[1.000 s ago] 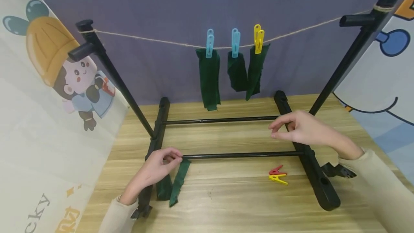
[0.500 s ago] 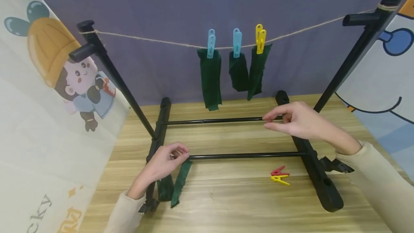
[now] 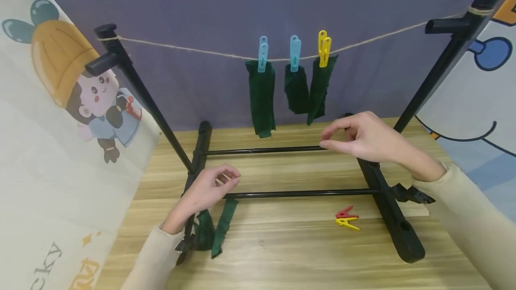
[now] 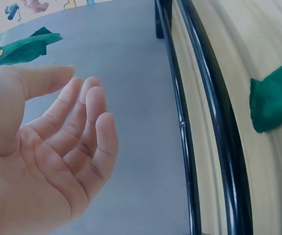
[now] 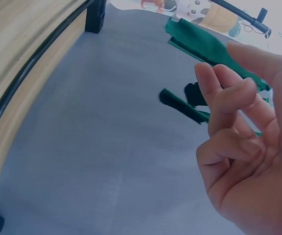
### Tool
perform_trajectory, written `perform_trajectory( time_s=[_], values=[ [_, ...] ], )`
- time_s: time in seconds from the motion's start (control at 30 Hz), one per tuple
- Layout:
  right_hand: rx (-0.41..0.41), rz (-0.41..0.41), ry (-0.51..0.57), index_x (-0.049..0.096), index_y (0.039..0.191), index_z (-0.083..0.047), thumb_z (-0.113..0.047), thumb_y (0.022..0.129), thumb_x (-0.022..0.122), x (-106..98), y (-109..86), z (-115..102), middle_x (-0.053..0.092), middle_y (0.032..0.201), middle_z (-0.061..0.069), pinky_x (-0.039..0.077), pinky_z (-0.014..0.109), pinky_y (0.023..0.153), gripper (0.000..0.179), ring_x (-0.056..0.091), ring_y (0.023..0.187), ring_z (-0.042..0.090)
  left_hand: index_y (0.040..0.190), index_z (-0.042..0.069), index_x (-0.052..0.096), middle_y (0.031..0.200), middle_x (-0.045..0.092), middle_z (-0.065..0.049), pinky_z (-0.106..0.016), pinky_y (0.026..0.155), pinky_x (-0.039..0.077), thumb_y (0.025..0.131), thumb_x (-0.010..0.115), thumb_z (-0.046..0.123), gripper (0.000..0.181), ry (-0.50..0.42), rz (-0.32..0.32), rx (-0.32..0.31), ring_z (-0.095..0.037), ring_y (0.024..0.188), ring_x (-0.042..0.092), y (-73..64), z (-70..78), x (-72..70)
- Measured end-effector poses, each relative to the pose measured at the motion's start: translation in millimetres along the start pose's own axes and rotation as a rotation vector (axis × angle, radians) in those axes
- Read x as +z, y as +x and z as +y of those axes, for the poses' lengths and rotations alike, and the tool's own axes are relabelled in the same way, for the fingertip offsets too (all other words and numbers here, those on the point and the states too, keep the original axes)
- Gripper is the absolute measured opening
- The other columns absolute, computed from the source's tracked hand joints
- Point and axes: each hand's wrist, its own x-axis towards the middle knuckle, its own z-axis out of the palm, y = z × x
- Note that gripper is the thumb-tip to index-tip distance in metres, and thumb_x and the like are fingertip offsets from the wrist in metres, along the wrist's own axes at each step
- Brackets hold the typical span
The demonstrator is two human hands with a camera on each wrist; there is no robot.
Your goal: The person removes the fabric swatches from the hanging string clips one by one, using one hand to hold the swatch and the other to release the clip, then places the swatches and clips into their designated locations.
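Observation:
My left hand (image 3: 211,187) hovers over the left end of the rack's front bar (image 3: 302,194), fingers gently bent, holding nothing. In the left wrist view its palm (image 4: 47,156) faces the camera with a gap between thumb and fingers. Below it two ends of dark green cloth (image 3: 224,229) lie on the table by the left foot. My right hand (image 3: 363,138) is raised over the right end of the back bar (image 3: 266,150), thumb and fingers apart and empty. Dark green cloth (image 3: 261,102) hangs from the string (image 3: 193,49) under two blue clothespins (image 3: 263,55) and a yellow clothespin (image 3: 324,50).
Two small clothespins, one red (image 3: 346,212) and one yellow (image 3: 347,223), lie on the wooden table (image 3: 282,245) near the right foot (image 3: 397,227). Black uprights (image 3: 151,106) carry the string at both sides. A grey-purple backdrop (image 3: 201,3) stands behind.
My left hand has risen and shifted slightly right, leaving the cloth on the table. The right hand has moved up and left toward the hanging cloth.

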Motion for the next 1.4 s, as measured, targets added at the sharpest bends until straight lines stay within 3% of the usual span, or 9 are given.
perform_trajectory(
  time_s=[0.23, 0.43, 0.67, 1.1, 1.4],
  values=[
    [-0.001, 0.057, 0.011, 0.083, 0.110, -0.027, -0.028, 0.098, 0.079, -7, 13.4, -13, 0.040, 0.047, -0.009, 0.027, 0.027, 0.044, 0.013, 0.030, 0.041, 0.006, 0.118, 0.019, 0.075, 0.109, 0.078, 0.003, -0.034, 0.080, 0.058, 0.106, 0.069, 0.027, 0.016, -0.006, -0.005, 0.003, -0.014, 0.096, 0.070, 9.0, 4.3, -1.5],
    [0.001, 0.068, 0.023, 0.082, 0.113, -0.026, -0.029, 0.099, 0.078, -10, 19.8, -20, 0.041, 0.046, -0.007, 0.026, 0.027, 0.042, 0.014, 0.030, 0.039, 0.006, 0.122, 0.021, 0.073, 0.115, 0.076, 0.004, -0.038, 0.088, 0.057, 0.106, 0.067, 0.032, 0.020, -0.017, -0.014, -0.003, -0.015, 0.103, 0.069, 18.3, 11.5, 1.3],
    [-0.025, 0.137, 0.007, 0.083, 0.110, -0.022, -0.026, 0.098, 0.079, -13, 27.5, -25, 0.038, 0.046, -0.007, 0.023, 0.027, 0.041, 0.014, 0.026, 0.039, 0.005, 0.124, 0.021, 0.072, 0.117, 0.075, 0.003, -0.039, 0.091, 0.057, 0.106, 0.067, 0.032, 0.021, -0.054, -0.005, 0.035, -0.016, 0.105, 0.069, 25.9, 21.5, 1.4],
    [-0.016, 0.300, 0.034, 0.083, 0.111, -0.025, -0.032, 0.100, 0.077, -18, 45.2, -43, 0.043, 0.045, -0.002, 0.022, 0.028, 0.040, 0.015, 0.029, 0.036, 0.012, 0.131, 0.016, 0.071, 0.127, 0.072, -0.006, -0.041, 0.085, 0.057, 0.107, 0.066, 0.032, 0.029, -0.173, 0.181, 0.052, -0.021, 0.099, 0.072, 40.5, 33.6, -14.8],
    [-0.056, 0.369, 0.056, 0.083, 0.114, -0.022, -0.031, 0.100, 0.076, -18, 61.3, -55, 0.043, 0.045, -0.001, 0.020, 0.028, 0.040, 0.018, 0.028, 0.036, 0.014, 0.133, 0.013, 0.069, 0.131, 0.071, -0.009, -0.039, 0.081, 0.057, 0.107, 0.065, 0.030, 0.031, -0.238, 0.261, 0.097, -0.026, 0.097, 0.073, 55.7, 46.2, -19.1]
  ],
)
